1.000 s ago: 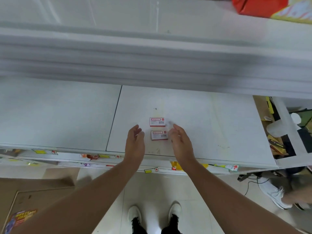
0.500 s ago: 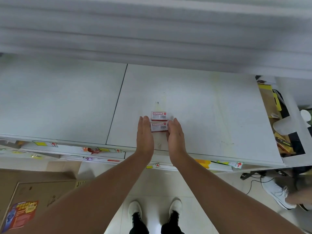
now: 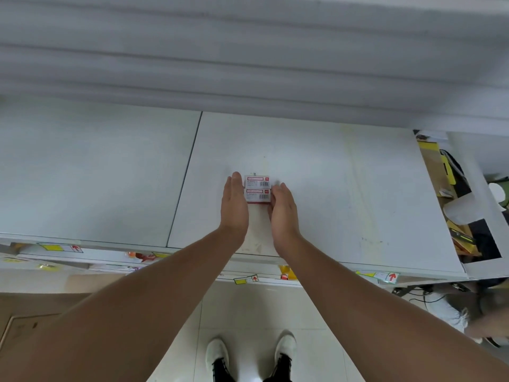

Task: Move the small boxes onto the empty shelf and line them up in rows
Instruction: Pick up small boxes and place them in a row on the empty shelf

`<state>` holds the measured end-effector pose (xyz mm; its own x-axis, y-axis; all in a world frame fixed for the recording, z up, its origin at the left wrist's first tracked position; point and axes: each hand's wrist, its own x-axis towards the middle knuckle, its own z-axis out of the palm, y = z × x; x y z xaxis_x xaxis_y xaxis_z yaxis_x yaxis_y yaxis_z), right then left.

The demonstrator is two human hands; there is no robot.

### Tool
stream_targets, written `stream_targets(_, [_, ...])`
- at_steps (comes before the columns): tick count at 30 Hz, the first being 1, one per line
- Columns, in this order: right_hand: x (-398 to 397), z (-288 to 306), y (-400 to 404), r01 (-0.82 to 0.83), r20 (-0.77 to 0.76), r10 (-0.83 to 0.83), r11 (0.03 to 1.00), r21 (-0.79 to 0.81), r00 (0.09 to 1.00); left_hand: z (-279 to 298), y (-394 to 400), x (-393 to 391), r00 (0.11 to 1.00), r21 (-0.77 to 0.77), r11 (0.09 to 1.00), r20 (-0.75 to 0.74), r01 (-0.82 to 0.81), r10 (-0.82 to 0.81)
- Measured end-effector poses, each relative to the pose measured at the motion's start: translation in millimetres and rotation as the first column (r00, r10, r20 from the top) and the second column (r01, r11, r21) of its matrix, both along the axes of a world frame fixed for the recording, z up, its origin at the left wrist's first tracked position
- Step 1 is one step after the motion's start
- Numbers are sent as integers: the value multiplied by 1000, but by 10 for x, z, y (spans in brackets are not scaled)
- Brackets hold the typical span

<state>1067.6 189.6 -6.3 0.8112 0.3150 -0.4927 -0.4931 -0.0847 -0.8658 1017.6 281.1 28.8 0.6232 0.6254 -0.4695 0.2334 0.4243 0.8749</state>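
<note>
Two small boxes [image 3: 257, 188] sit touching, one behind the other on the white shelf [image 3: 344, 188], long sides running left-right; left hand [image 3: 234, 206] and right hand [image 3: 283, 209], flat and open, press their ends, gripping nothing

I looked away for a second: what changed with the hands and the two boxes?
Both hands closed in flat against the pair: left hand on its left side, right hand on its right. The near box now sits flush behind the far box. Neither is gripped; both stay on the shelf.
</note>
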Motion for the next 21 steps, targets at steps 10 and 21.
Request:
stream_targets(10, [-11, 283, -61, -18, 41, 22, 994, -104, 999, 98, 97, -27, 998, 61, 998, -57, -8, 11])
stream_targets(21, [-95, 811, -519, -274, 260, 574, 679, -681, 776, 346, 467, -771, 822, 490, 691, -494, 532, -283])
